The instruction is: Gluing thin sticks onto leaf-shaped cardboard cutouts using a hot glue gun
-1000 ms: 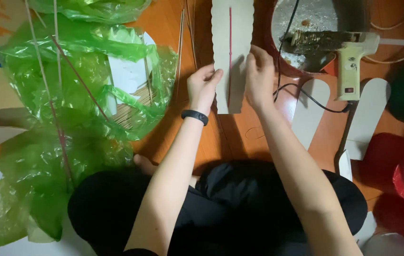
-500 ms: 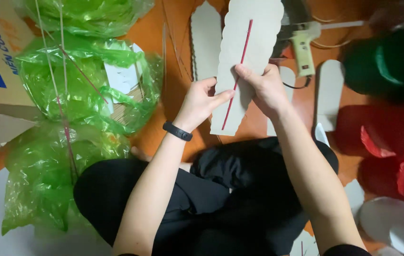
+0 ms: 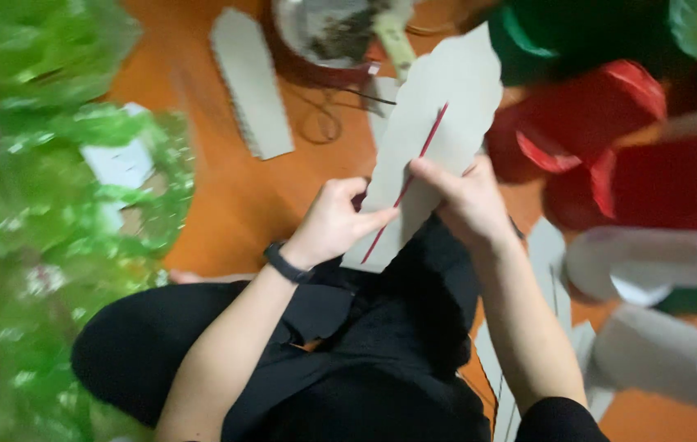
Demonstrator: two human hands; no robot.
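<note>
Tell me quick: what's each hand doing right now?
Left hand: closed, pinching the grey scalloped card at its lower edge.
Right hand: closed on the same card, fingers by the red stick.

Floor-level craft workspace in a home

We sit on an orange floor [image 3: 242, 196], with scalloped grey card panels [image 3: 252, 82], green cellophane wrap [image 3: 37, 205], red and green rolled pieces [image 3: 635, 164] and a glue gun [image 3: 393, 41] spread around us, which we read as handmade decoration work.
</note>
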